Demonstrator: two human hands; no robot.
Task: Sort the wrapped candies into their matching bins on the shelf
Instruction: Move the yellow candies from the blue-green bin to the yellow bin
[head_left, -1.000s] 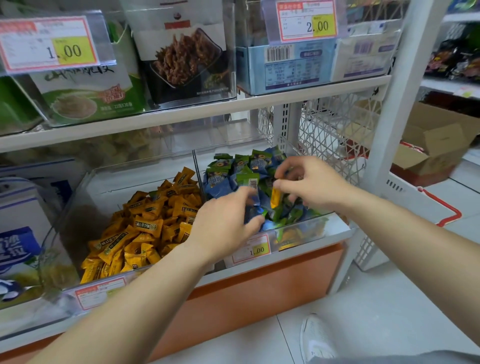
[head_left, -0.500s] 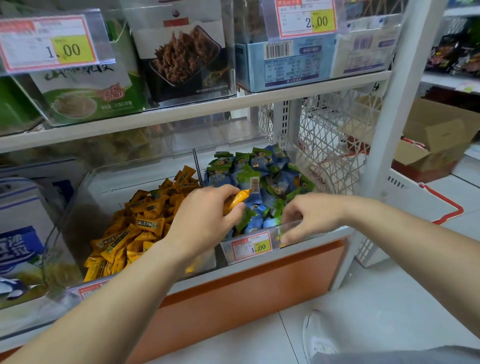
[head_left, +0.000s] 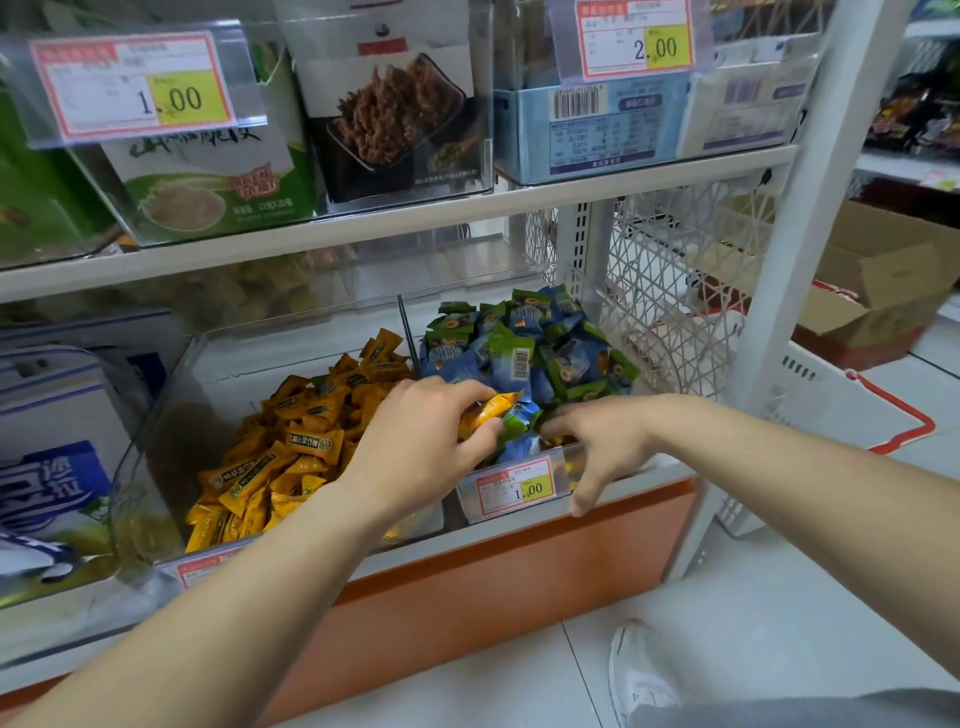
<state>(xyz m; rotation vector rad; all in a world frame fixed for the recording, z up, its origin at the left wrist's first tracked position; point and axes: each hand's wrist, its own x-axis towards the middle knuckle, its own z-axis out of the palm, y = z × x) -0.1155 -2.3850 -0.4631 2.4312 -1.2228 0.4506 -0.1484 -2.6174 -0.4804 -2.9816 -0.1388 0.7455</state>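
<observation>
In the head view, your left hand (head_left: 415, 447) pinches a yellow candy (head_left: 491, 410) above the blue-green candy bin (head_left: 647, 467) while your right hand (head_left: 602, 441) lies loose-fingered and empty among its wrappers, so letting go before crossing the divider (head_left: 408, 332) to the yellow candy bin (head_left: 270, 358) would likely missort it.

On the lower shelf (head_left: 493, 535), the left bin (head_left: 171, 415) sat beside the right bin (head_left: 592, 301), beneath the upper shelf (head_left: 415, 218). My left hand (head_left: 415, 447) held a candy (head_left: 488, 410) over the right bin's left side. My right hand (head_left: 602, 441) reached into its front, beside the price tag (head_left: 514, 488).
</observation>
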